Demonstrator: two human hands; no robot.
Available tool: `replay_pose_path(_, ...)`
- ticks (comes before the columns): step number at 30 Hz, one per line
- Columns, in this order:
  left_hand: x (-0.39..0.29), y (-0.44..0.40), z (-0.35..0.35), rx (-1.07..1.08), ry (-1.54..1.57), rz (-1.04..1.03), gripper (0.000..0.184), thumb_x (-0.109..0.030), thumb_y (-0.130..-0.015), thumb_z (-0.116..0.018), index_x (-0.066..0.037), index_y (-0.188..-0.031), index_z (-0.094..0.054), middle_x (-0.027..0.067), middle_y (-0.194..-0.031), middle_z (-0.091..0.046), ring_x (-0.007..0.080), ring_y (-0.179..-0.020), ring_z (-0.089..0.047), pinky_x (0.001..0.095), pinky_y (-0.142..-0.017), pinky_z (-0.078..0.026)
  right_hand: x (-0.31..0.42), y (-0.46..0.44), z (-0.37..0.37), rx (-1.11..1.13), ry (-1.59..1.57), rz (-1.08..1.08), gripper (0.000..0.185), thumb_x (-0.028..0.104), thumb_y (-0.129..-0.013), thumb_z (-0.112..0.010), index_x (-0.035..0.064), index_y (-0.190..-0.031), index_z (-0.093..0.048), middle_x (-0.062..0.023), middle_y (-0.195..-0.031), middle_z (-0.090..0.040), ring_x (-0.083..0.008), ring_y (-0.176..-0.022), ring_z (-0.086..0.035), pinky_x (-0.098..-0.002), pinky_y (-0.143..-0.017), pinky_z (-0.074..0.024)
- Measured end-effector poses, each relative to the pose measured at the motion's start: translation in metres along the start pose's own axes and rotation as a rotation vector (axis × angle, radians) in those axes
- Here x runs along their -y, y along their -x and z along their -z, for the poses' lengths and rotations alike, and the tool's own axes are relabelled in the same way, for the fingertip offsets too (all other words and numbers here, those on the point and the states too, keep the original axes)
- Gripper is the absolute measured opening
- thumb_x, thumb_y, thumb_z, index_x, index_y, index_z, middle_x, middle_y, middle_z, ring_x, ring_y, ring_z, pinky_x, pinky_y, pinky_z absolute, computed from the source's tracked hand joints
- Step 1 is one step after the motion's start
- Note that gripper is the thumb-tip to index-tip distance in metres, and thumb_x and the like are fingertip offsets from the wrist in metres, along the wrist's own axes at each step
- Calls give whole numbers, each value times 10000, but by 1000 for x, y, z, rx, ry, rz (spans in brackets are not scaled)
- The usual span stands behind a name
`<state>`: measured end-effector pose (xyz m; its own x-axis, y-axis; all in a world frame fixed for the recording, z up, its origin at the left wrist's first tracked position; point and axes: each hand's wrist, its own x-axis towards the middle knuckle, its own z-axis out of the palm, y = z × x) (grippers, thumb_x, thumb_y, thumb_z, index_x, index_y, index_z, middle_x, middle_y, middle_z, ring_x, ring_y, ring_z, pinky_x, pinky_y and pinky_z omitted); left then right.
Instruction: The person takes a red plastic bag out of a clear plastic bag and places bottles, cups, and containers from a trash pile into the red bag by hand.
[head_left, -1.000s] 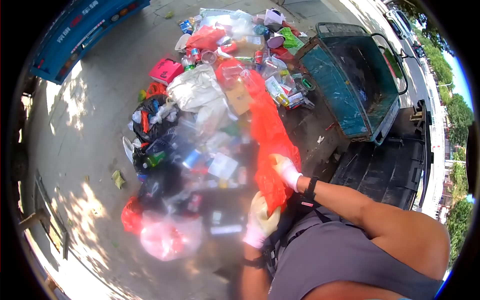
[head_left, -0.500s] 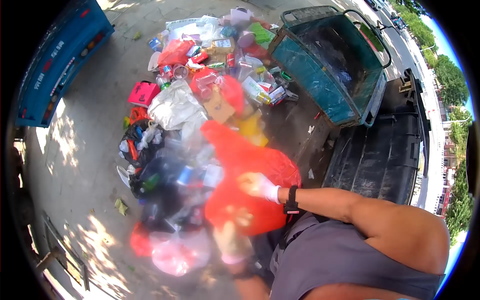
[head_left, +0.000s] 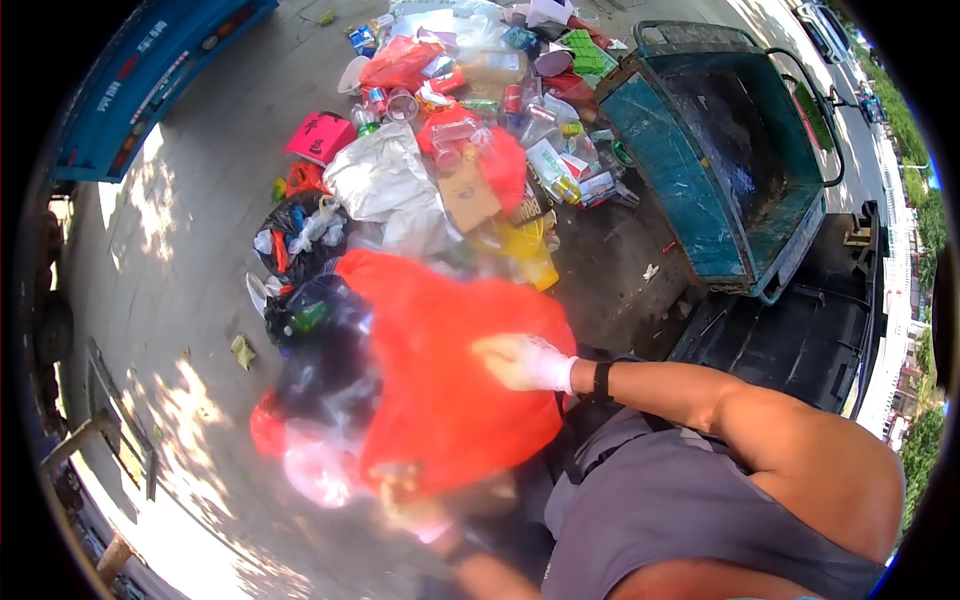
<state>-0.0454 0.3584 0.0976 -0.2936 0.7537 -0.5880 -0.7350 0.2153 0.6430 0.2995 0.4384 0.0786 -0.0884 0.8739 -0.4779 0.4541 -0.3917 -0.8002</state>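
Red bag [head_left: 460, 390] spread wide between two gloved hands, in front of the body and over the near part of the litter pile [head_left: 385, 180]. Right hand [head_left: 522, 362] apparently closed, fingers bunched into the film; left hand [head_left: 410, 505] at the lower edge, too blurred to tell how far closed. Probably light, limp, slippery and easily torn — best held by a gathered fold, not a flat span. Pink bag [head_left: 315, 468] just beside the lower-left edge. Farther right, hard rim of the cart [head_left: 665, 150] — well apart. Open ground [head_left: 190, 270] left of the pile.
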Motion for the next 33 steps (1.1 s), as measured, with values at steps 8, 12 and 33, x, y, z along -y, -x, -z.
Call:
replay_pose_path(8, 8, 36, 62, -471, 47, -117, 268, -211, -1028, -636, -172, -1277, -730, -11, -976, -730, 158, -738, -597, 357, -779, -512, -107, -4, 84, -58, 148, -245, 380, 261, -1010, -604, 68, -1306, -743, -192, -1296, -762, -329, -1237, -721, -395, -1057, -547)
replay_pose_path(12, 7, 51, 118, -583, 86, -91, 244, -224, -1015, -648, -181, -1238, -737, -13, -992, -741, 166, -742, -611, 349, -746, -508, -133, 9, 107, -34, 188, -478, 500, 321, -972, -621, 46, -1381, -702, -220, -1319, -750, -342, -1263, -708, -398, -1073, -535)
replay_pose_path(33, -15, 127, 329, -869, -86, -389, 386, -135, -1058, -607, -84, -1440, -611, 92, -1194, -714, 219, -994, -663, 384, -882, -586, -140, 16, 10, 329, 405, -305, 471, 279, -1006, -652, 9, -1391, -689, -181, -1351, -749, -276, -1272, -700, -359, -1105, -516)
